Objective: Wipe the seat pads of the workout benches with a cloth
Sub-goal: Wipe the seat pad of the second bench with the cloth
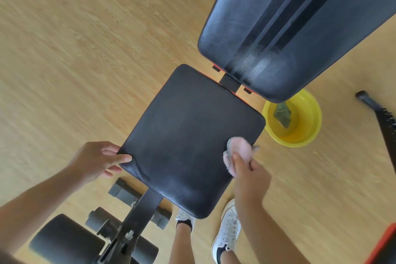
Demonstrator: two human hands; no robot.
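A black padded seat pad [188, 139] of a workout bench fills the middle of the head view, with the long black back pad [289, 28] above it to the right. My left hand [100, 162] grips the seat pad's left corner, thumb on top. My right hand [249, 176] presses a pink cloth [236, 150] onto the pad's right edge, fingers closed on it. Faint streaks show on the pad's near part.
A yellow basin [300, 135] holding a green rag [282, 114] stands on the wood floor right of the seat. The bench frame with black foam rollers [70, 240] lies at lower left. My white shoes [227, 231] stand below the pad. A black bar [381, 118] lies at right.
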